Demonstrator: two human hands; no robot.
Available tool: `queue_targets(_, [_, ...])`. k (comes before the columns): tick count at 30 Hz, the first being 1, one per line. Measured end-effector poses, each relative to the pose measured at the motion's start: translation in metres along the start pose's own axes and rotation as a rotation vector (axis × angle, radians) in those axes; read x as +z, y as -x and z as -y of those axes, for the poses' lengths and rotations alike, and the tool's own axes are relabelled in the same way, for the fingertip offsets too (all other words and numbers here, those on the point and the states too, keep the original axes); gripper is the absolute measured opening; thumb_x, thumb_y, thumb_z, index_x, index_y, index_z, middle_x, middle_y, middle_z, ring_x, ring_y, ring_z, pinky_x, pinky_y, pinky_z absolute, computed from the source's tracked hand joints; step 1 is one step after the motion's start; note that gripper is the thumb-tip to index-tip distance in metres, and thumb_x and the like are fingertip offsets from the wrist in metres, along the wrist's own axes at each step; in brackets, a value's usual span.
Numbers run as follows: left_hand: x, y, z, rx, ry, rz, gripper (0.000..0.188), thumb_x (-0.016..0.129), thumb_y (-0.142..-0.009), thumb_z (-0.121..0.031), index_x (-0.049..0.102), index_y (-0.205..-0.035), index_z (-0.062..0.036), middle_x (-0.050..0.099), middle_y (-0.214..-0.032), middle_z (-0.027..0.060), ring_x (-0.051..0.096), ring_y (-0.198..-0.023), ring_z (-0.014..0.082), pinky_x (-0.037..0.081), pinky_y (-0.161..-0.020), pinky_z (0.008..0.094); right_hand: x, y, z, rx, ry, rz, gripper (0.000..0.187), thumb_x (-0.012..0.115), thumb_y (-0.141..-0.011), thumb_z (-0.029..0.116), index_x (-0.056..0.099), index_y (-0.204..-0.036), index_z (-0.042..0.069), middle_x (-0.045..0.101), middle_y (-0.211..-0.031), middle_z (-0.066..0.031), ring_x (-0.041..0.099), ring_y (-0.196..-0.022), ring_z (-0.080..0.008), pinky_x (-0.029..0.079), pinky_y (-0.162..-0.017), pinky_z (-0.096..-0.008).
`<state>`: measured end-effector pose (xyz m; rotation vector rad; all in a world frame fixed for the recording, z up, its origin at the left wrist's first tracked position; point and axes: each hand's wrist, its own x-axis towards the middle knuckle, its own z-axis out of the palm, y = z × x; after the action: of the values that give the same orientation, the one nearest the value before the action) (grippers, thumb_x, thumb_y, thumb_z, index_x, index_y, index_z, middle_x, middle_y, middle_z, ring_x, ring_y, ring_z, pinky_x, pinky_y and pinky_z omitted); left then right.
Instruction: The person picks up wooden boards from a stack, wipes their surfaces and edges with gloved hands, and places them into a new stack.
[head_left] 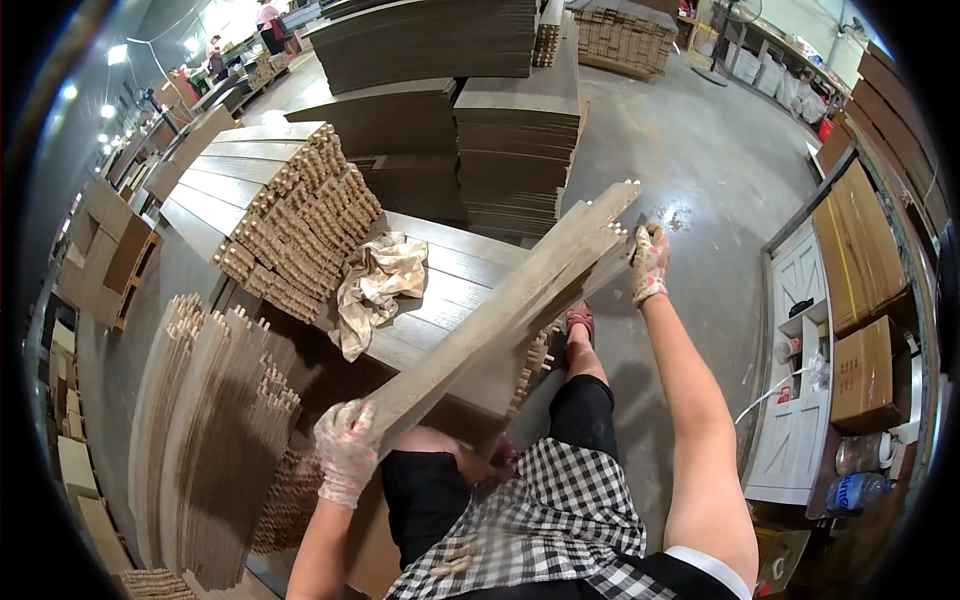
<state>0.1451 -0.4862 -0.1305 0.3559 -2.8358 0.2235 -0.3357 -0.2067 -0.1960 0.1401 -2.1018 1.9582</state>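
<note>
A few long grey-brown wooden boards [490, 300], with small pale dowels sticking out of their ends, slant across in front of my body. My left hand [347, 450], in a flower-patterned glove, is closed on their near left end. At the far right end my right hand [651, 266], gloved alike, has its fingers curled against the boards' edge; its fingertips are partly hidden. Below the boards lies a low stack topped by grey boards [455, 255], and a crumpled beige cloth [375, 290] rests on it.
A neat pile of dowelled boards [290, 215] sits left of the cloth. More boards stand upright [215, 440] at the lower left. Tall panel stacks [420, 50] rise ahead. Along the right is a metal-framed rack [765, 300] with white panels and cartons. People work far off at upper left.
</note>
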Motion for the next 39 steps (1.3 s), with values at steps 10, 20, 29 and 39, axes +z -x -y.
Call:
queue_targets(10, [0.012,-0.014,-0.022,-0.157,0.274,0.200,0.088,0.078,-0.065,-0.035,0.042,-0.136,0.0046,0.055,-0.121,0.0215,0.053,-0.111,0.0385,0.042,-0.096,0.0474,0.087,0.179,0.061,-0.882,0.568,0.798,0.018,0.061,-0.070,0.009,0.062,-0.088,0.008,0.063,-0.082,-0.0088,0.064,-0.076,-0.0289,0.053,-0.064,-0.0403])
queue_targets(20, [0.025,-0.015,-0.016,-0.157,0.343,0.228,0.075,0.076,-0.068,-0.023,0.046,-0.132,0.0010,0.055,-0.124,0.0212,0.052,-0.114,0.0396,0.041,-0.099,0.0480,0.024,-0.096,-0.050,-0.757,1.006,0.168,0.017,0.058,-0.083,0.025,0.060,-0.073,0.012,0.063,-0.070,-0.0102,0.067,-0.066,-0.0279,0.055,-0.060,-0.0402])
queue_targets(29, [0.027,-0.009,-0.009,-0.143,0.293,0.115,0.073,0.074,-0.071,-0.030,0.048,-0.133,0.0004,0.057,-0.120,0.0187,0.053,-0.109,0.0379,0.042,-0.094,0.0464,0.072,0.098,0.023,-0.721,1.004,0.570,0.010,0.061,-0.075,0.014,0.061,-0.084,0.009,0.061,-0.078,-0.0110,0.064,-0.067,-0.0253,0.053,-0.055,-0.0378])
queue_targets(39, [-0.011,0.062,0.022,-0.410,0.253,0.077,0.083,0.079,-0.069,-0.028,0.043,-0.139,-0.0007,0.049,-0.135,0.0182,0.044,-0.124,0.0389,0.038,-0.103,0.0486,0.090,0.152,0.051,-0.854,0.494,0.451,0.001,0.057,-0.080,0.012,0.057,-0.079,0.011,0.060,-0.077,-0.0085,0.061,-0.067,-0.0263,0.051,-0.057,-0.0390])
